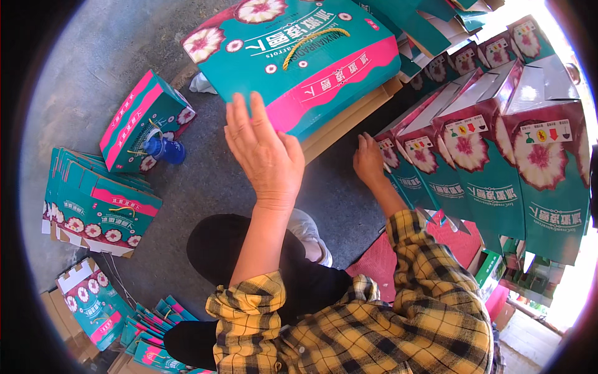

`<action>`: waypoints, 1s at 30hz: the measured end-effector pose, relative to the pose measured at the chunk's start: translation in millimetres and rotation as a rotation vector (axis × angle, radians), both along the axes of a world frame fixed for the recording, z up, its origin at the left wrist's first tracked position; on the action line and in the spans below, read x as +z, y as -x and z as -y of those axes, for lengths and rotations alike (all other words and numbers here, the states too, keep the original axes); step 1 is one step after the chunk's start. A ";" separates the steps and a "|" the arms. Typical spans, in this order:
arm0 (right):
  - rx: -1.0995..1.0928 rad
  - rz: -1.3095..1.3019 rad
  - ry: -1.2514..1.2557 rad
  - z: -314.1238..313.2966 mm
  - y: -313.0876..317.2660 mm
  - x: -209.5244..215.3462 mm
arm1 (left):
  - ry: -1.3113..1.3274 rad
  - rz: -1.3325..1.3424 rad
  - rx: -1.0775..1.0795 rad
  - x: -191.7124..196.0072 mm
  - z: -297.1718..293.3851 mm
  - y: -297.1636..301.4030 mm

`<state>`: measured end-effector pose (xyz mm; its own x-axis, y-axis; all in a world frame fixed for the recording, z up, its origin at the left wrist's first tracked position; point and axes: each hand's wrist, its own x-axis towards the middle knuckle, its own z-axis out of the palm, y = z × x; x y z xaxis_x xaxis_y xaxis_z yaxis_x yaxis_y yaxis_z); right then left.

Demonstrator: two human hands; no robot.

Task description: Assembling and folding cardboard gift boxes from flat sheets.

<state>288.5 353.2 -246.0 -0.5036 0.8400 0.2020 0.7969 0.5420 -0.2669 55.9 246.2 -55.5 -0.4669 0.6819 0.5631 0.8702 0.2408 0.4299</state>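
My left hand (265,149) is raised with its fingers spread, beside the pink lower side of a large teal gift box (339,81). It holds nothing; whether its fingertips touch the box I cannot tell. The box has a yellow rope handle (316,47) and pictures of sliced radish. To the right, my right hand (369,161) is bent around the edge of the nearest carton (387,153) in a row of standing teal cartons. Part of its fingers is hidden against that carton.
More cartons (539,156) fill the right side. At left stand a gift box (134,121), a blue bottle (165,149) and a stack of flattened boxes (99,206). Folded boxes (152,330) lie lower left. A red mat (389,258) lies by my right arm.
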 end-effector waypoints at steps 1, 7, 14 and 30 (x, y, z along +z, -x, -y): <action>-0.014 0.099 0.007 -7.0 1.9 -4.0 | 0.006 -0.001 0.001 -0.6 -0.1 -0.3; -0.262 0.139 0.247 -21.4 19.2 -14.7 | 0.124 -0.079 0.016 -3.9 -2.7 4.1; -0.353 0.179 0.332 -32.5 11.2 -15.2 | 0.234 -0.161 0.025 -1.4 -16.0 -1.9; -0.611 -1.962 0.496 -235.9 -15.3 -83.5 | 0.399 -0.186 -0.407 29.5 -82.2 21.6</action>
<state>303.8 589.1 -329.5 0.3301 0.9127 -0.2410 -0.6301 0.0229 -0.7762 34.3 328.4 -26.0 -0.0419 0.9608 0.2741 0.9783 -0.0162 0.2065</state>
